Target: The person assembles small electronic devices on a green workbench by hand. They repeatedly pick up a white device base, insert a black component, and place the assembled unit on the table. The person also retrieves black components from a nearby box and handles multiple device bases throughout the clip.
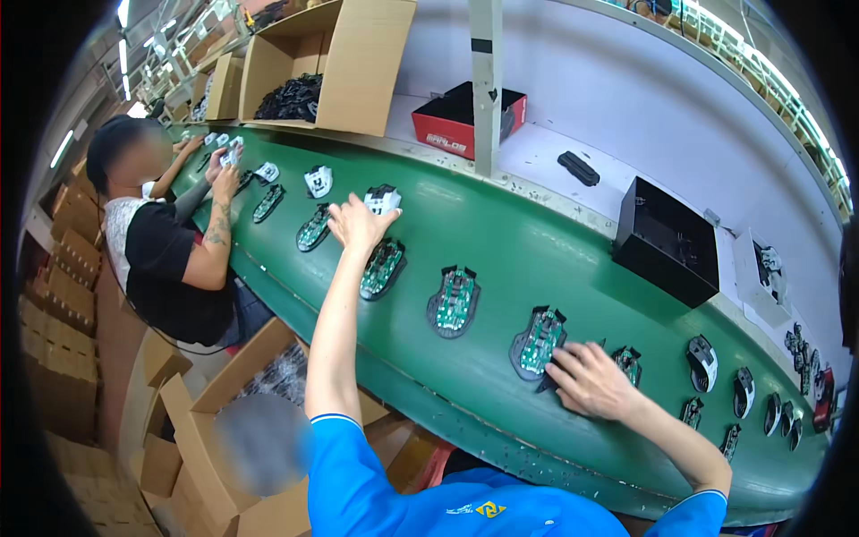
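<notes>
My left hand (360, 225) reaches far across the green belt, its fingers and thumb closed around a white mouse shell (385, 199). Just below that hand lies a dark mouse base with a green circuit board (383, 268). My right hand (592, 380) is lower on the belt, its fingers bent against the edge of another mouse base with a circuit board (537, 345). A dark edge shows under those fingertips; what they grip is mostly hidden. Between my hands sits one more mouse base (453, 302). Partly behind my right hand is a further mouse base (628, 362).
A co-worker (170, 233) at the left holds a white part. Several mouse bases and finished-looking mice (701, 362) dot the green belt (483, 394). A black box (667, 242), a red box (447, 134) and a carton (367, 67) line the far side. Open cartons (201, 447) stand below.
</notes>
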The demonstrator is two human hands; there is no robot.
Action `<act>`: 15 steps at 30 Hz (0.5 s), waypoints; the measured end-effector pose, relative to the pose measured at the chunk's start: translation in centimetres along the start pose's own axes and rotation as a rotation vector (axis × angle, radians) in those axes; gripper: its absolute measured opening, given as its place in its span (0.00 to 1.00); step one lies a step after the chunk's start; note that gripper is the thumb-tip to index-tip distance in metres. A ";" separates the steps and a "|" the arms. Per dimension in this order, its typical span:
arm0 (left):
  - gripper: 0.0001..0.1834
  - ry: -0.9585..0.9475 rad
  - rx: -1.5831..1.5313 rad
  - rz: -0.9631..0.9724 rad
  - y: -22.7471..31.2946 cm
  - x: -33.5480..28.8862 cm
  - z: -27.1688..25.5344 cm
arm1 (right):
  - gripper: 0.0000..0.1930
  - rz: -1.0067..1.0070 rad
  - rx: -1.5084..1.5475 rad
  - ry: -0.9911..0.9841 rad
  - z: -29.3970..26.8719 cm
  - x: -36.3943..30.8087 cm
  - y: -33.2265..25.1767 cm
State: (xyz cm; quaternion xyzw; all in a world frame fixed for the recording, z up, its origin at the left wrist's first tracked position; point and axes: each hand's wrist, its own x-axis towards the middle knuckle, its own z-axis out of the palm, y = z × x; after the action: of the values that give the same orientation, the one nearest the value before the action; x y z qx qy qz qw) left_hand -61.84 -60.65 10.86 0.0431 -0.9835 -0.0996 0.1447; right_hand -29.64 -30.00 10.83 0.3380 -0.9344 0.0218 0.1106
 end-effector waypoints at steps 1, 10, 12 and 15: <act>0.48 -0.049 0.017 -0.049 0.1 0.4 0.9 | 0.15 0.010 -0.020 0.051 0.1 0.0 -0.5; 0.38 -0.041 -0.315 -0.031 -0.6 2.8 2.4 | 0.11 0.023 0.016 0.017 0.4 -0.7 -1.2; 0.37 0.082 -0.600 0.042 -0.7 2.4 1.9 | 0.15 0.098 0.103 0.104 0.4 -0.6 -1.1; 0.29 -0.095 -1.291 0.045 1.1 -1.8 -3.5 | 0.21 0.249 0.205 0.079 -0.4 -0.4 -0.9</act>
State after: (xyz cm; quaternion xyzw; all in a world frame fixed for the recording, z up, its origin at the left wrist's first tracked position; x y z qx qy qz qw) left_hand -59.17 -60.02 13.90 -0.0777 -0.7318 -0.6696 0.1000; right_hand -28.69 -30.43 11.13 0.2278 -0.9569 0.1436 0.1086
